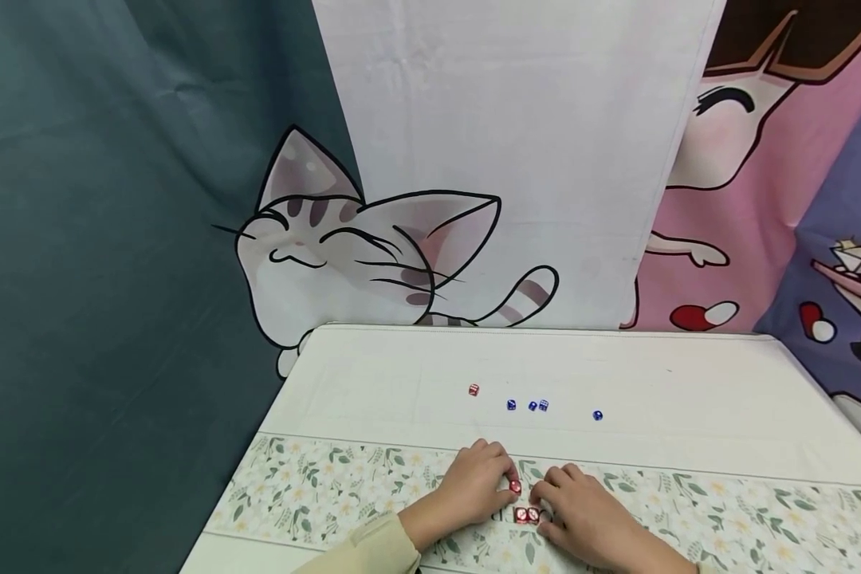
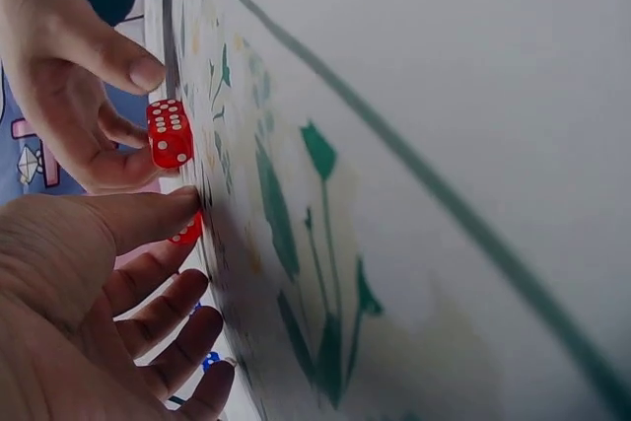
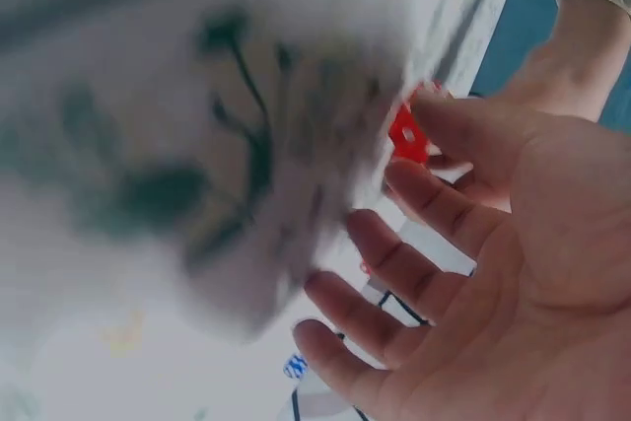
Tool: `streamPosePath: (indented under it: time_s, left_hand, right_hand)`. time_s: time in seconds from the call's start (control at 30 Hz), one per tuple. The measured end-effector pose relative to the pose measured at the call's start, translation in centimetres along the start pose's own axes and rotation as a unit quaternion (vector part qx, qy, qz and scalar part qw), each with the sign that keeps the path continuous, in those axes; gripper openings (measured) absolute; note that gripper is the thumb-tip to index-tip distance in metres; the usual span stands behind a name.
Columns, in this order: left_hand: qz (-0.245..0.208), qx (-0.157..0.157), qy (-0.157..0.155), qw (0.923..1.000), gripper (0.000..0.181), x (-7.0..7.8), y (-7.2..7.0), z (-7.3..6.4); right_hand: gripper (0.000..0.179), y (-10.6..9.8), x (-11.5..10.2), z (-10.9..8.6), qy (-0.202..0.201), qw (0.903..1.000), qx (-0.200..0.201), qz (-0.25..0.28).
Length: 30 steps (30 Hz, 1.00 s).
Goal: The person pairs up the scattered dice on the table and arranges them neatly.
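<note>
In the head view my left hand pinches a red die between thumb and index finger, just above the floral strip. Close by, two red dice sit side by side. My right hand has its thumb and index finger around the right one of this pair. The left wrist view shows the left hand's red die mostly hidden behind the thumb, and the paired dice at the other hand's fingers. Red shows between the right thumb and index finger in the right wrist view.
Farther back on the white table lie another red die and several blue dice. A floral strip crosses the table under both hands. Behind the table hangs a curtain with cartoon figures.
</note>
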<state>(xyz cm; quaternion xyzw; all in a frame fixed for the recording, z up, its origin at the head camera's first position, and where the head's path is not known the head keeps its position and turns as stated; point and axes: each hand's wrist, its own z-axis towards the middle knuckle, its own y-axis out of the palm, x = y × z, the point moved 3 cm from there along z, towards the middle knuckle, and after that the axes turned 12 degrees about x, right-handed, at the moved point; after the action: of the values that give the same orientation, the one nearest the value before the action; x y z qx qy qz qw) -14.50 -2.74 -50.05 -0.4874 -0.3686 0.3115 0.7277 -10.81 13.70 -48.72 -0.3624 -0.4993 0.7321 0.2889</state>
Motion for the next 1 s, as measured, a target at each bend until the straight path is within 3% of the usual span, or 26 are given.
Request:
streamPosePath:
  time_s: [0.17, 0.33, 0.73, 1.0]
  left_hand:
    - [-0.001, -0.006, -0.003, 1.0000, 0.017, -0.1, 0.0, 0.2]
    - [-0.011, -0.008, 0.002, 0.9999, 0.016, -0.1, -0.1, 0.2]
    - [-0.025, -0.018, 0.009, 0.9995, 0.015, -0.4, 0.1, 0.0]
    - [-0.016, -0.021, 0.015, 0.9995, 0.014, -0.6, 0.4, 0.1]
  right_hand:
    - [0.024, -1.3, 0.9, 1.6, 0.026, 0.9987, -0.019, 0.040]
    - [0.024, -2.1, 2.2, 3.9, 0.054, 0.9955, -0.002, 0.079]
    - [0.030, -1.3, 4.5, 9.4, -0.005, 0.9910, 0.072, 0.113]
    - [0.034, 0.2, 5.3, 13.2, 0.009, 0.9869, 0.067, 0.147]
